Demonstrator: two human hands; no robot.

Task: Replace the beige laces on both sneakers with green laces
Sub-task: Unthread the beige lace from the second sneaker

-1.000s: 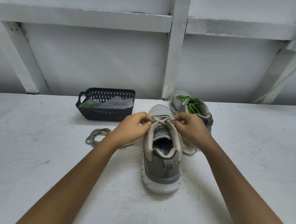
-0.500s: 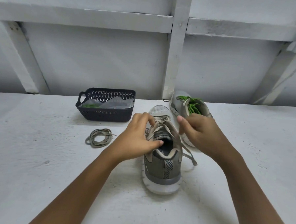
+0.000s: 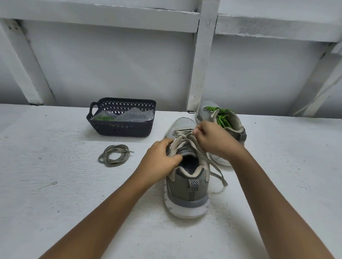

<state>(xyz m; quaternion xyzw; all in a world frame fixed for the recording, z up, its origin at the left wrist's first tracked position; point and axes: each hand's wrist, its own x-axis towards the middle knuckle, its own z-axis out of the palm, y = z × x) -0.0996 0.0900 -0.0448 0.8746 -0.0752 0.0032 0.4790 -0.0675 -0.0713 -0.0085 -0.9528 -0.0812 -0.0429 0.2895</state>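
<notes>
- Beige lace [image 3: 182, 135] on the near sneaker [image 3: 187, 187] is the thing being worked. The right hand [image 3: 215, 141] pinches a strand of it in curled fingertips up by the toe-ward crossings, likely to draw it out of its eyelets.
- Left hand [image 3: 160, 158] wraps the left side of that shoe's collar, with the thumb at the mouth of the shoe and the fingers curled over the upper. I judge this a bracing hold, so the shoe neither slides nor lifts as the lace is pulled.
- Both loose ends [image 3: 216, 169] of the lace trail off the shoe's right side onto the table [image 3: 44, 192]. They are untied, which leaves the lace free to run out.
- The near sneaker stands upright with its heel toward the person and its toe away, which puts the eyelets under both hands.
- Behind it and to the right sits the far sneaker [image 3: 235, 128]. The right hand hides whether the two shoes touch. It already carries green laces [image 3: 220, 118] and looks set aside as the finished one.
- A coiled beige lace [image 3: 113, 155] lies alone on the table to the left, apart from the shoes and out of the working area.
- Beyond it, near the wall, a dark basket [image 3: 122, 129] holds a clear bag [image 3: 131, 116] with something green inside, probably the second green lace, kept close by.
</notes>
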